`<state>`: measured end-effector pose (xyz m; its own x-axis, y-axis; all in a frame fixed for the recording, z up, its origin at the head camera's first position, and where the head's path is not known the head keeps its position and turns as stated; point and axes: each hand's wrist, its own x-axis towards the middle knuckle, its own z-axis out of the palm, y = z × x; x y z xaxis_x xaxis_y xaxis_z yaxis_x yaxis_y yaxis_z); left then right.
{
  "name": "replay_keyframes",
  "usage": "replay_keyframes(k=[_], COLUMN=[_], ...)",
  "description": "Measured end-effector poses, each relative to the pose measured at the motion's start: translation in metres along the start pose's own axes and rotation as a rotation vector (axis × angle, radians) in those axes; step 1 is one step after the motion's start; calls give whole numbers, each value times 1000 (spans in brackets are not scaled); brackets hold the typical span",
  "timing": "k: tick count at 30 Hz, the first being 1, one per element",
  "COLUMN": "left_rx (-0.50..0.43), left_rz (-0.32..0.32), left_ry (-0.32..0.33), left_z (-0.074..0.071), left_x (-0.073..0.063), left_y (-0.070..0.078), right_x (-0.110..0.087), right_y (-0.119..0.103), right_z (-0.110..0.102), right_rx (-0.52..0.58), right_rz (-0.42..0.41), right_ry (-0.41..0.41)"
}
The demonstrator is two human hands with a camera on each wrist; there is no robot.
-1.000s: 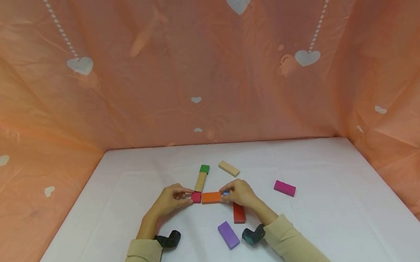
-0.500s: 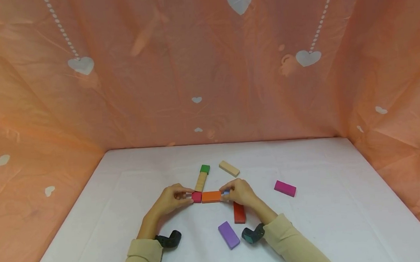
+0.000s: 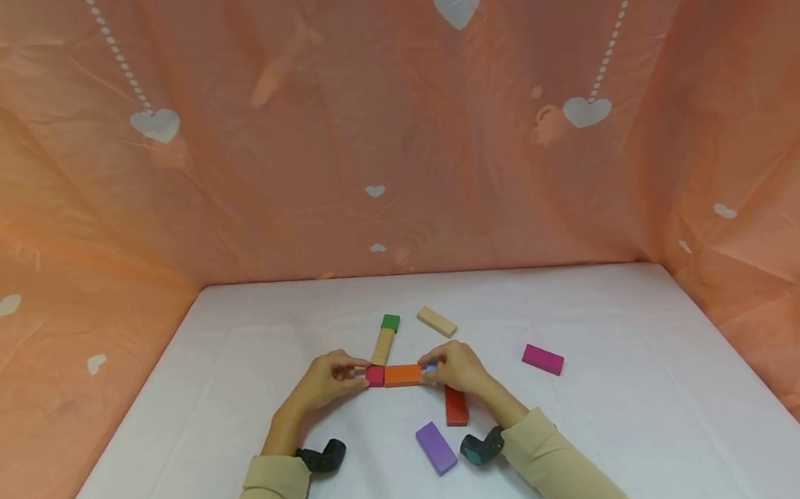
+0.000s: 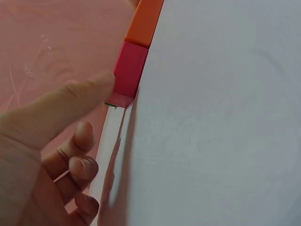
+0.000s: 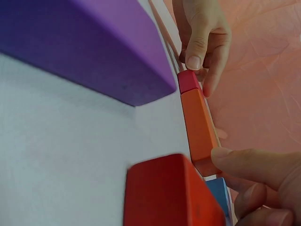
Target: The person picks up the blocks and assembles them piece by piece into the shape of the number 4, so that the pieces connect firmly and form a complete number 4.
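Left hand (image 3: 324, 379) pinched the small crimson block (image 3: 375, 376) by its sides, thumb near and finger behind, while the right hand (image 3: 460, 368) pinched the right end of the orange block (image 3: 403, 375). Both blocks lay end to end on the white table (image 3: 174, 424), touching; a second earlier a thin gap had seemed to show between them. Otherwise hardly anything had shifted: the plain wooden block (image 3: 382, 346) still ran back towards the green block (image 3: 391, 321), the blue block (image 5: 218, 192) sat partly hidden by the right hand, and the red block (image 3: 456, 407) and purple block (image 3: 436, 448) lay nearer the person.
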<state>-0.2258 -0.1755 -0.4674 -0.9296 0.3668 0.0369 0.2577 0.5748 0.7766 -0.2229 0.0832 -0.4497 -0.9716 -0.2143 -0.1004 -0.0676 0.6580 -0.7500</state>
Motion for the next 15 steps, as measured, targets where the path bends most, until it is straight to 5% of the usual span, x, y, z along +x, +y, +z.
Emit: replay_keyframes(k=[15], left_rx=[-11], left_rz=[212], left_ry=[17], left_z=[15], left_x=[13], left_y=[9], right_x=[1], right_y=[3], right_z=[1], right_rx=[-1], right_rz=[3], right_ry=[-7])
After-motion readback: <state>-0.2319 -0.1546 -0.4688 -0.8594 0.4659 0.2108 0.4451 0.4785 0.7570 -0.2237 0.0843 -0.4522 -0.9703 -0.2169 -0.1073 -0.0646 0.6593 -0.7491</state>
